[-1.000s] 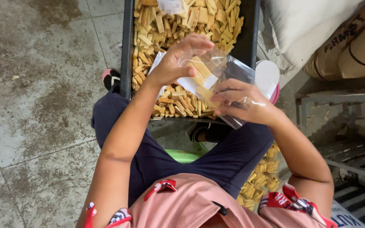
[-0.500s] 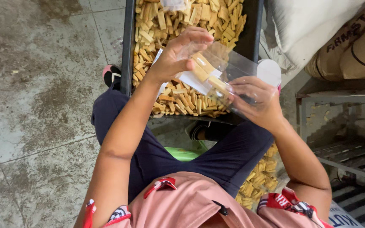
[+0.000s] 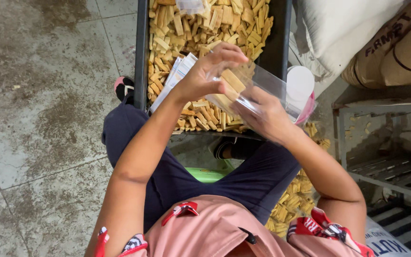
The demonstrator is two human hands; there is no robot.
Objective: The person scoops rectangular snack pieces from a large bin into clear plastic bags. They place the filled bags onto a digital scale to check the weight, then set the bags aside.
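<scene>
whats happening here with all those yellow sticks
A seated person holds a clear plastic bag open with the right hand, while the left hand pushes tan wafer sticks into it. In front of the knees is a black tray full of the same sticks, with more piled by the right leg.

Black tray (image 3: 141, 57) on stained tile floor (image 3: 39, 95), heaped with tan wafer sticks (image 3: 200, 24).

Floor (image 3: 39, 95): grey concrete tiles, stained and mottled, grout lines running 11 to 5 o'clock. Pale sack (image 3: 343, 28) at 1 o'clock, brown paper sacks (image 3: 396, 52) just beside it at 2 o'clock. Grey metal rack (image 3: 381, 143) at 3 o'clock, slatted grating (image 3: 400, 219) at 4 o'clock. Light even, diffuse.
</scene>
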